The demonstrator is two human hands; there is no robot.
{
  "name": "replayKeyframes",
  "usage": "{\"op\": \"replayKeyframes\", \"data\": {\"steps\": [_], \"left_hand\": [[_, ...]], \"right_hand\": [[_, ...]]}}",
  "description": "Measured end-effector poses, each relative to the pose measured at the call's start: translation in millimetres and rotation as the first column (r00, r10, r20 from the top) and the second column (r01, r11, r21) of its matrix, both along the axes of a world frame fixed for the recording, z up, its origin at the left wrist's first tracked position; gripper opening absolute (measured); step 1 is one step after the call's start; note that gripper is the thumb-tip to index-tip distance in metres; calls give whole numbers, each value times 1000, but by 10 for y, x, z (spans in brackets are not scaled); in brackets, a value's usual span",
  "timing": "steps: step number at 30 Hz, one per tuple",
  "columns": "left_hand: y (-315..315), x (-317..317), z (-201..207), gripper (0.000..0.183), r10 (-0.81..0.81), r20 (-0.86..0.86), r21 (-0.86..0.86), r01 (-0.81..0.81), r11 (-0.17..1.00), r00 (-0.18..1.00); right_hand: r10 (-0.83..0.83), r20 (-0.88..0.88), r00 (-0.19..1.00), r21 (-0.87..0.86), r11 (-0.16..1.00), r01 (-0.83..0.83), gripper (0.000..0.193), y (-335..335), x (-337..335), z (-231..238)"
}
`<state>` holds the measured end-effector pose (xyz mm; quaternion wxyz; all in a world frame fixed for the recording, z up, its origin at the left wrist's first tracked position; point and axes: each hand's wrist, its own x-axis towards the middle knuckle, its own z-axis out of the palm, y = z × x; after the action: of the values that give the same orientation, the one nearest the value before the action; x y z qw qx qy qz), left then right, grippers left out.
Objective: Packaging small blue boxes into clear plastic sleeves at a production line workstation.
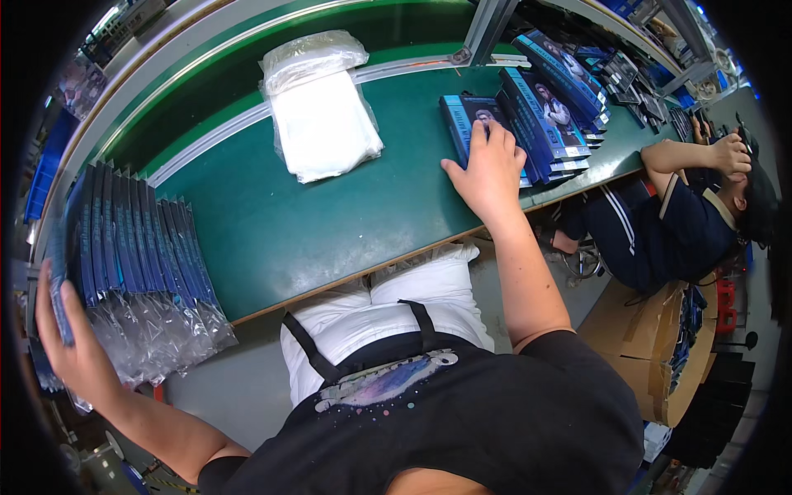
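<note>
At the far left, my left hand is closed on a thin dark blue box, thumb on one side and fingers on the other. That box stands at the end of a row of upright dark blue boxes in clear plastic bags, whose loose ends hang past the table edge. My right hand has its fingers spread over a blue picture box on the right part of the table. The fingertips rest on its top, and the thumb lies off its left side.
A stack of clear plastic bags lies on the green table. Piled blue boxes stand right of my right hand. A co-worker sits at the right, with an open cardboard carton on the floor nearby.
</note>
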<state>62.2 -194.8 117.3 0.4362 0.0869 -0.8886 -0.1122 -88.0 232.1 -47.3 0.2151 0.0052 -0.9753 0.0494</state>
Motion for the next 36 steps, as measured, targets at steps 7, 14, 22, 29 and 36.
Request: {"op": "replayKeyframes", "data": {"steps": [7,14,22,29,36], "left_hand": [[-331,5,27,35,185,62,-304,-157,940,981],[955,-334,-418,29,-620,-60,-230,594,771,782],[1242,-1372,-1618,27,-589,342,-52,640,766,732],[1353,-1337,-1414,22,-657,268,86,661,745,705],[1226,-1332,-1411,13,-732,266,200,707,678,627]], "right_hand": [[-67,91,994,-103,992,76,92,19,-156,71],[-27,227,973,-89,995,48,87,-163,89,171],[74,-128,989,-391,913,-119,87,-158,99,221],[628,-166,760,-788,-548,281,72,-146,155,389],[762,-144,631,-780,-480,401,39,-489,310,259]]}}
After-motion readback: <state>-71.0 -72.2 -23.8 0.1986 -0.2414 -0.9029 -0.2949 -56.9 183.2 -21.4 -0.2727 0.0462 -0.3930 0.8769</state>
